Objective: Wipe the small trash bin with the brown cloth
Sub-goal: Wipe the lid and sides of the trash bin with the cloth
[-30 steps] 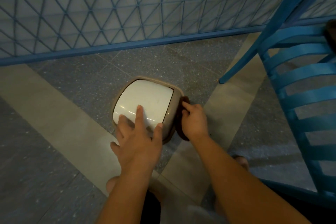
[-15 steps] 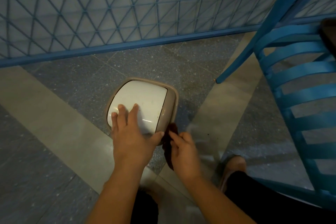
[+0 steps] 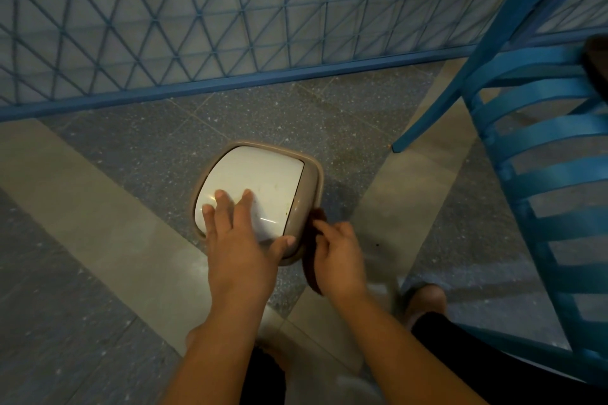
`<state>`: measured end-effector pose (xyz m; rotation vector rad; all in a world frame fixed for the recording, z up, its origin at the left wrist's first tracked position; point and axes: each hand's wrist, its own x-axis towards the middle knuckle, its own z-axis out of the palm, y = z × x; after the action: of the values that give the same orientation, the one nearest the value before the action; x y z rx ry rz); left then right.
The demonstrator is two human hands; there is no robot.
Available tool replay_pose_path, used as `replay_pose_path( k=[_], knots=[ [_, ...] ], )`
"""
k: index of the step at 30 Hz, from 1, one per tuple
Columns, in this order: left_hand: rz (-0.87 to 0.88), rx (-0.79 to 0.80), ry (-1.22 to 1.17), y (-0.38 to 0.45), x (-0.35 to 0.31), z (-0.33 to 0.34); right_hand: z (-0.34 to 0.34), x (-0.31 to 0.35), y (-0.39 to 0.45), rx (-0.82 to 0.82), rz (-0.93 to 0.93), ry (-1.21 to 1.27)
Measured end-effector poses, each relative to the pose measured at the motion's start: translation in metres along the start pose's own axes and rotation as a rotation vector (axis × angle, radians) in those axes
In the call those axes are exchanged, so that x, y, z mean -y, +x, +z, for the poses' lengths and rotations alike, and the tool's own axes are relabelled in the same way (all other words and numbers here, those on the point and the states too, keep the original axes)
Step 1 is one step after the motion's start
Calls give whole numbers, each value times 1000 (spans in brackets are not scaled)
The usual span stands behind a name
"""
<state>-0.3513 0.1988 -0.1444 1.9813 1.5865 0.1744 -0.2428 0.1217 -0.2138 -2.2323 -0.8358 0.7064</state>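
The floor [image 3: 108,207] is paved with speckled grey tiles crossed by wide, paler beige bands that run diagonally. Along its far edge a blue rail carries a blue mesh fence [image 3: 230,16] with a triangular pattern. A blue slatted chair [image 3: 546,174] occupies the right side, with one leg resting on a pale band. The small trash bin [image 3: 311,194] stands on the floor near the middle, on a grey tile just beside a pale band. It has a beige body and rim and a white domed lid [image 3: 263,174], which is closed; the contents are not visible. The lid is glossy, with a few small yellowish specks near its right edge. The left hand [image 3: 237,240] rests flat on the near part of the lid, fingers spread and straight, with the thumb lying against the beige rim. The right hand [image 3: 339,256] grips the brown cloth [image 3: 312,270], fingers curled around it, and presses it against the bin's near right side. The cloth is dark reddish brown and bunched, mostly hidden behind the hand.
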Motion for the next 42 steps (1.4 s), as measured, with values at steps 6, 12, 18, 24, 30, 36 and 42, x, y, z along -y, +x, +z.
replay_pose_path(
  k=[6, 12, 18, 24, 30, 36, 42],
  knots=[
    [27, 1, 1, -1, 3, 0, 6, 3, -14, 14, 58, 135],
    [34, -6, 13, -1, 3, 1, 1, 11, 27, -18, 86, 88],
    [24, 6, 32, -2, 1, 0, 24, -12, -36, 22, -54, 123],
    [18, 17, 37, -1, 1, -2, 2, -9, -29, -33, 61, 225],
    [7, 11, 28, -1, 1, -1, -8, 30, -18, -67, 36, 583],
    [-3, 23, 31, -1, 1, 0, -18, 37, 32, -116, 20, 362],
    [-20, 33, 22, -1, -3, -3, -16, 43, 6, -63, -120, 372]
  ],
)
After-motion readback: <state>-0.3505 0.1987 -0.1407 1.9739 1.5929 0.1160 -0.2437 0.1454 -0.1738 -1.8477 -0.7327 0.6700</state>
